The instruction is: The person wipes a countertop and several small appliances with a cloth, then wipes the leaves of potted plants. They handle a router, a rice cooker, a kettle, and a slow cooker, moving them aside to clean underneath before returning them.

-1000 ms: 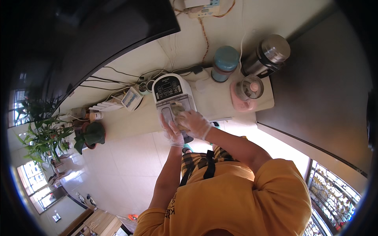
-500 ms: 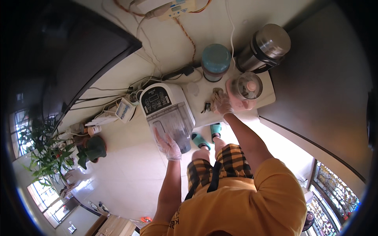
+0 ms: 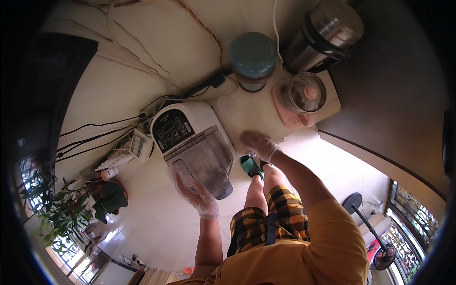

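Observation:
My left hand, in a clear plastic glove, is open with fingers apart against the lower left side of the smoky see-through container. That container is the front part of a white countertop appliance with a black button panel. My right hand, also gloved, is closed at the front edge of the counter, right of the appliance. Its fingers are bunched over a grey-brown cloth, mostly hidden under the hand. Right of this hand stands a pink base with a glass kettle.
A teal-lidded canister and a steel vacuum pot stand at the back. A dark panel borders the right side. Black cables run behind the appliance on the left. Potted plants stand farther left.
My right hand has moved with the cloth from beside the kettle toward the counter's front edge. A small black item on the counter no longer shows. My left hand stays by the container; the view has shifted.

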A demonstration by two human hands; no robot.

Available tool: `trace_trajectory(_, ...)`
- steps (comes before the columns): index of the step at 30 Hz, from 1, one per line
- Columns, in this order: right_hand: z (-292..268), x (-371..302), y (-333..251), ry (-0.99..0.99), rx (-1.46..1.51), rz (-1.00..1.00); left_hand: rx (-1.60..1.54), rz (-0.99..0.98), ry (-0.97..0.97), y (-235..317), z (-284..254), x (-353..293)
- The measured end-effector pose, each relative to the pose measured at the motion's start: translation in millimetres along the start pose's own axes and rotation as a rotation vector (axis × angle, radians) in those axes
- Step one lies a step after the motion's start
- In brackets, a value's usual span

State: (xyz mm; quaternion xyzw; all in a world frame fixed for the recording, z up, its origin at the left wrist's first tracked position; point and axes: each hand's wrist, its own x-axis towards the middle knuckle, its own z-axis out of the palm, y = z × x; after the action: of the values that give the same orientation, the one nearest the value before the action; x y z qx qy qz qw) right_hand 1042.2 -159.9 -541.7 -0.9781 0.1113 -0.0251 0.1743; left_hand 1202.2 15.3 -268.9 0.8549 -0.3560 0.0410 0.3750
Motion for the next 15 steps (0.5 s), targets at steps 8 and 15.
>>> trace_trajectory(8, -56.6, 52.3, 51.7, 0.042, 0.003, 0.653, -0.402, 0.109, -0.435, 112.7, 61.8, 7.2)
trace_trajectory(15, -51.4, -23.6, 27.6, -0.091, 0.065, 0.152, -0.127, -0.412, 0.104, 17.4, 283.6, 32.9)
